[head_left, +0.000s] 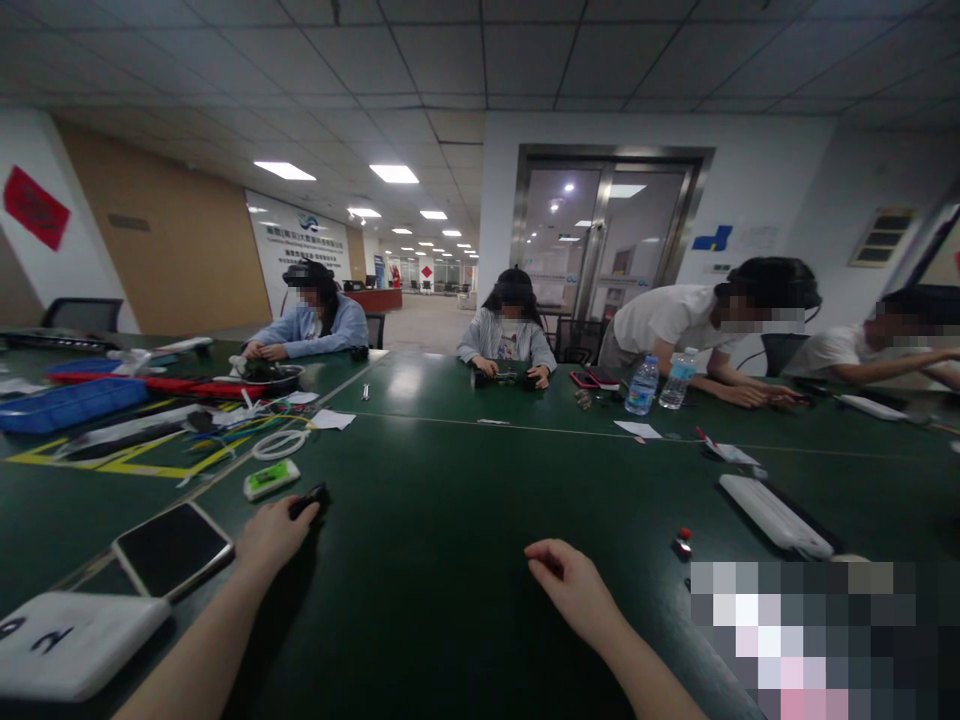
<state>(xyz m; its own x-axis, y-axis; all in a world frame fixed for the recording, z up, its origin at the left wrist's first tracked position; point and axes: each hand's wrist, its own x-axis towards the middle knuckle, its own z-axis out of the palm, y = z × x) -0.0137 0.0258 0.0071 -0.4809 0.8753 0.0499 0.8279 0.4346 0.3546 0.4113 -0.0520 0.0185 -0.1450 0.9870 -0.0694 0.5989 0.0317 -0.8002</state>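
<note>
My left hand (274, 535) is closed around a small black object (313, 498) above the green tabletop; its kind does not show clearly. Just left of that wrist lies a phone-like device (174, 548) with a dark screen and a pale frame. Beyond the fingers is a green-and-white packet (271, 480). My right hand (571, 590) hovers over or rests on the table, its fingers loosely curved, a gap between thumb and forefinger and nothing visible in them. To its right sits a small dark item with a red top (682, 543).
A white case (75, 640) lies front left, a long white device (776, 515) at right. Blue trays (75, 402), cables and a coiled white cord (280, 444) fill the left side. Two water bottles (641, 385) stand far right. Several people wearing headsets work around the table (450, 480).
</note>
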